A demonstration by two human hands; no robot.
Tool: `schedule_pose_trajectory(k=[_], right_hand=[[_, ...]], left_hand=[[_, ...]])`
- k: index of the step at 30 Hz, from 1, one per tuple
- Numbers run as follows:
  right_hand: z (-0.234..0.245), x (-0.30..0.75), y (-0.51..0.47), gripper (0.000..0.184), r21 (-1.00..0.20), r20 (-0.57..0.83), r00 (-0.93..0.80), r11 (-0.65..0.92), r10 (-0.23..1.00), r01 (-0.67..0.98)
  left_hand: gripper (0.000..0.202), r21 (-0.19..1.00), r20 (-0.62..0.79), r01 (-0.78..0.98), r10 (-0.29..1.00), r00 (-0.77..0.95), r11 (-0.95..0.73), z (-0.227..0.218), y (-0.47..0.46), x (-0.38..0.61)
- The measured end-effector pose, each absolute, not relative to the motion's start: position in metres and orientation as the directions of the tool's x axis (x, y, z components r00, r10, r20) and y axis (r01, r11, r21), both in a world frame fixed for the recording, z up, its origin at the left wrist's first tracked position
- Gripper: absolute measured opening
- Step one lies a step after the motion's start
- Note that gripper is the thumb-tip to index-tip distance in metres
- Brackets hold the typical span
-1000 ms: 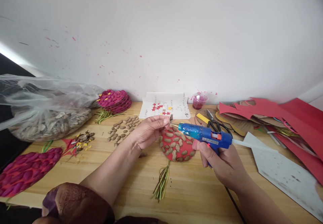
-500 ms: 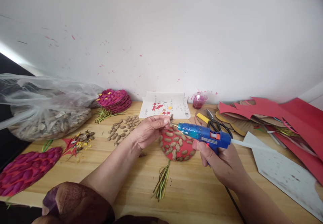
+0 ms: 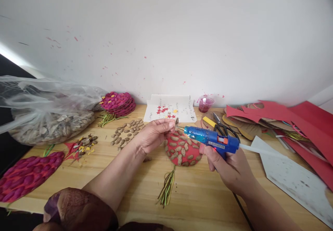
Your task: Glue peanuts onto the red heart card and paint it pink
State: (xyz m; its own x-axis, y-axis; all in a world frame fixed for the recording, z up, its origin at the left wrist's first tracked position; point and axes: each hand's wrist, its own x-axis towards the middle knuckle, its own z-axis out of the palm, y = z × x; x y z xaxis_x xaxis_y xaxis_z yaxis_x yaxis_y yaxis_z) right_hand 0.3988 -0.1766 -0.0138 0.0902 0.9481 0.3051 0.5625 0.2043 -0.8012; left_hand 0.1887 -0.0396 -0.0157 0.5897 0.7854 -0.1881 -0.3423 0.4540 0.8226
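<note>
My right hand [image 3: 234, 168] is wrapped round a blue hot glue gun [image 3: 210, 139], its nozzle pointing left and a pale glue stick jutting from the back. Pinched in the fingertips of my left hand [image 3: 158, 132] is a small peanut shell [image 3: 177, 122], mostly hidden by the fingers. The nozzle tip is right by the shell; whether they touch I cannot tell. Below both hands lies a red disc [image 3: 173, 158] covered with peanut shells, a green and brown yarn tassel [image 3: 166, 189] hanging from its near edge. Loose peanut shells [image 3: 122, 141] sit left of it.
A plastic bag of shells [image 3: 52, 128], stacked magenta discs [image 3: 118, 104] and another magenta piece [image 3: 28, 177] are on the left. Paper with stars [image 3: 187, 114] and a pink-stained cup [image 3: 206, 103] stand by the wall. Scissors [image 3: 221, 123], red card [image 3: 309, 123] and white board [image 3: 293, 186] lie right.
The glue gun in my right hand has shifted very slightly to the right. My left hand stays in place with the peanut shell.
</note>
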Motion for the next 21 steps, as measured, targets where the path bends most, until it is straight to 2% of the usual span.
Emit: schedule_pose_trajectory(k=[8, 21], right_hand=[[-0.0135, 0.4001, -0.1789, 0.024, -0.799, 0.309, 0.092, 0.206, 0.947, 0.565], [-0.0101, 0.3977, -0.1766, 0.032, -0.792, 0.334, 0.113, 0.213, 0.936, 0.573]], left_hand=[[0.032, 0.822, -0.182, -0.349, 0.787, 0.590, 0.451, -0.0162, -0.0394, 0.1887], [0.033, 0.813, -0.191, -0.351, 0.783, 0.592, 0.464, -0.0178, -0.0391, 0.1885]])
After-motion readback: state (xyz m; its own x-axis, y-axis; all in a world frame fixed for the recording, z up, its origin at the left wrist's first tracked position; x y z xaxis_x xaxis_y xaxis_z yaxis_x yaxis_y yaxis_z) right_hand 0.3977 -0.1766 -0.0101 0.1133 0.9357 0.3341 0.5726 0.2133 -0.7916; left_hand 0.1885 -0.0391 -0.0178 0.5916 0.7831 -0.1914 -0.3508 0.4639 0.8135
